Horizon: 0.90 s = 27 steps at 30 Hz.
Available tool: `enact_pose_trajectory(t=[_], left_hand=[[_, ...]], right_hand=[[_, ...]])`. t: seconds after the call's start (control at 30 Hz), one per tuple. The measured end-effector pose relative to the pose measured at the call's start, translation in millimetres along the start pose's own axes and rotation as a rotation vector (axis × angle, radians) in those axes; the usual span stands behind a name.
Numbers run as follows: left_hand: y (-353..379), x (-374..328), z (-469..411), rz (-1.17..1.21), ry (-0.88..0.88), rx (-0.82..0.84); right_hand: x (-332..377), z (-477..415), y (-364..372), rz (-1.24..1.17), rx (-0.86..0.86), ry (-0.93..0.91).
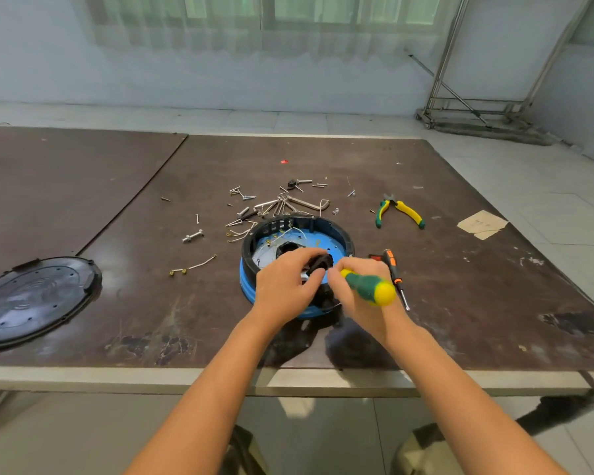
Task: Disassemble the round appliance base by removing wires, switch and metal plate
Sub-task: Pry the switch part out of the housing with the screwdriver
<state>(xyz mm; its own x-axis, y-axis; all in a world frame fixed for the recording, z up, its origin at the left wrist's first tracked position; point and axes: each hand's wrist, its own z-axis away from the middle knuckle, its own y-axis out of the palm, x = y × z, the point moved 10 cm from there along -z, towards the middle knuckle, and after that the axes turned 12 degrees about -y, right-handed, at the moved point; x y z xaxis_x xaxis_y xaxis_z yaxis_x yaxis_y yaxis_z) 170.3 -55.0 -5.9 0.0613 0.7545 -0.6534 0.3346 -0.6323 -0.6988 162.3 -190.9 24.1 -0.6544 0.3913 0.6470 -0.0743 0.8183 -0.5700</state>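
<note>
Two bare forearms reach from the lower edge over the near edge of the table [460, 320]. The round appliance base [342, 234] sits near the middle of the table, a little toward the near edge. Its open side faces up, so its axis is upright; being circular, it shows no long axis from above. It has a black ring wall, a blue outer band and a blue floor, with thin loose wires [297, 233] across the far part of that floor.

The left hand [283, 286] reaches inside the base, its fingers and thumb curled round a black part [323, 261]. The right hand [352, 291] is closed round a green and yellow screwdriver [371, 289]. The screwdriver's long axis runs from the yellow butt, which points right and toward the camera, leftward into the base. Its shaft and tip are hidden by the hands.

An orange and black screwdriver [395, 277] lies just right of the base. Green and yellow pliers [400, 212], handles spread, lie farther back on the right. Scattered screws and bent metal pieces [278, 204] lie just behind the base. A short wire with connectors [192, 267] lies to the left. A black round cover [35, 299] lies well apart at the left.
</note>
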Motion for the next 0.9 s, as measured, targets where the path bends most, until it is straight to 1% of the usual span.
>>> enact_pose_trajectory(t=[0.1, 0.13, 0.2, 0.27, 0.33, 0.43, 0.53, 0.63, 0.77, 0.8, 0.87, 0.9], left_hand=[[-10.6, 7.1, -0.6, 0.214, -0.064, -0.077], [-16.6, 9.7, -2.1, 0.309, -0.079, -0.113], [-27.1, 14.8, -8.7, 0.458, -0.095, -0.135], [-45.9, 14.1, -17.8, 0.508, -0.071, -0.137], [-67.1, 12.3, -27.6, 0.506, -0.045, -0.14], [-97.8, 8.0, -32.7, 0.42, 0.001, -0.148], [-128.1, 10.7, -26.2, 0.292, 0.096, -0.214], [-148.8, 29.1, -7.6, 0.252, 0.122, -0.309], [-168.9, 57.6, 27.3, 0.202, 0.121, -0.528], [-170.4, 61.3, 33.9, 0.182, 0.131, -0.559], [-166.5, 69.7, 38.9, 0.097, 0.14, -0.553], [-160.4, 78.1, 38.0, 0.058, 0.112, -0.518]], right_hand=[[-2.3, -22.2, -10.8, -0.149, -0.068, 0.053], [-4.1, -27.6, -17.4, -0.144, -0.105, 0.049], [-10.6, -34.2, -26.4, -0.059, -0.145, 0.028], [-13.6, -38.9, -26.4, 0.008, -0.16, -0.025], [-17.9, -43.0, -15.7, 0.085, -0.116, -0.084], [-26.9, -45.1, 13.1, 0.253, 0.046, -0.193], [-36.6, -40.1, 37.6, 0.257, 0.156, -0.239], [-45.0, -29.1, 52.3, 0.236, 0.175, -0.271], [-50.0, -18.3, 55.8, 0.245, 0.16, -0.297], [-48.3, -16.6, 55.2, 0.257, 0.156, -0.304], [-44.1, -16.9, 54.6, 0.278, 0.168, -0.307], [-42.7, -16.8, 53.4, 0.281, 0.175, -0.299]])
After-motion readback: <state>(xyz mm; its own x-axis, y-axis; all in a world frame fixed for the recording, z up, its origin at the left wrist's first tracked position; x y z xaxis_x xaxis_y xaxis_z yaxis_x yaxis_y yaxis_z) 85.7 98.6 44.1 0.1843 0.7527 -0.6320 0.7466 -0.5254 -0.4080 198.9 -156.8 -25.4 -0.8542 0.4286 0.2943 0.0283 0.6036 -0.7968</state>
